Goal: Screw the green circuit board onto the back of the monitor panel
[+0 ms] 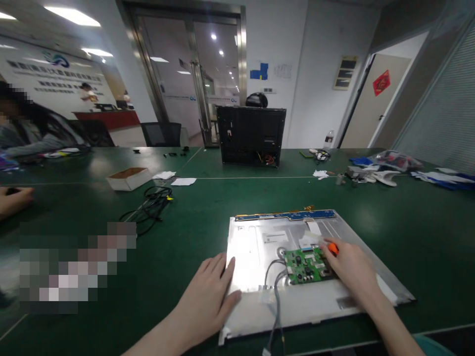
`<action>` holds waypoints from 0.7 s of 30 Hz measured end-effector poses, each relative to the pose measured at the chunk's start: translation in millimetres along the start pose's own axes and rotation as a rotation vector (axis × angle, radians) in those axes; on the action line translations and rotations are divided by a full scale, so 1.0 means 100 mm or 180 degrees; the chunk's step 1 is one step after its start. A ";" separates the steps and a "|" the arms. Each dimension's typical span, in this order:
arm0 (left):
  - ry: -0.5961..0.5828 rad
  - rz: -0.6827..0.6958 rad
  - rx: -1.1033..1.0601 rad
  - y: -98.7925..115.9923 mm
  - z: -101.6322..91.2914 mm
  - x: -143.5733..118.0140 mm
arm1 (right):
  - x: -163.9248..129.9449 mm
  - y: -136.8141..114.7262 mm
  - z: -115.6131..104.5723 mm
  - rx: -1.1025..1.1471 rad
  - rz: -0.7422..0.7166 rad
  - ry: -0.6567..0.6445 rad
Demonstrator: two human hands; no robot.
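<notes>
A silvery LCD panel lies back side up on the table before me, with a blue circuit strip along its far edge. On its back sits a green circuit board, joined to grey cables and a white ribbon cable. My left hand rests open on the panel's left edge, fingers stretched. Over the board's right end, my right hand is closed around an orange-handled tool; its tip is hidden. A pale strip shows by these fingertips.
Farther back stands a black monitor housing. To the left are a bundle of black cables, a white open box and another person's hand. Plastic bags and papers lie at the far right.
</notes>
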State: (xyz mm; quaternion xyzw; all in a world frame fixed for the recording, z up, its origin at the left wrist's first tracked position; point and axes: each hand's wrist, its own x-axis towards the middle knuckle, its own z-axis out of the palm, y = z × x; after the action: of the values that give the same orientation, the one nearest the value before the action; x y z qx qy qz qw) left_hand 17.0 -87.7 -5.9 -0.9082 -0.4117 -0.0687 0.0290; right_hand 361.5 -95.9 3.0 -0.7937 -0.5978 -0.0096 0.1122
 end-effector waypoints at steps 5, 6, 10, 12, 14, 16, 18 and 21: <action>-0.0173 -0.0048 0.0092 0.35 0.01 0.29 | 0.12 0.33 0.13 0.0025 -0.0418 0.0134; -0.0150 -0.0037 0.0079 0.39 0.02 0.34 | 0.15 0.41 0.14 0.0022 -0.0438 0.0153; -0.0203 0.0020 -0.0032 0.48 0.04 0.50 | 0.21 0.68 0.18 -0.0021 -0.0611 0.0258; -0.0224 0.0048 -0.0064 0.52 0.03 0.57 | 0.21 0.78 0.17 -0.0118 -0.0592 0.0302; -0.0220 0.0067 -0.0079 0.57 0.04 0.64 | 0.23 0.87 0.17 -0.0255 -0.0533 0.0322; -0.0183 0.0068 -0.0082 0.62 0.05 0.70 | 0.26 0.96 0.17 -0.0362 -0.0514 0.0292; -0.0126 0.0096 -0.0090 0.68 0.09 0.77 | 0.32 1.05 0.18 -0.0454 -0.0446 0.0266; -0.0064 0.0119 0.0008 0.76 0.17 0.89 | 0.43 1.16 0.18 -0.0555 -0.0320 0.0268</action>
State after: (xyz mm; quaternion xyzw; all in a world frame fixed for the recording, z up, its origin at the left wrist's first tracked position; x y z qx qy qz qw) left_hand 133.8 -70.3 -8.9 -0.9164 -0.3950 -0.0586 0.0273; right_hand 481.5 -82.2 -27.0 -0.7684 -0.6285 -0.1006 0.0671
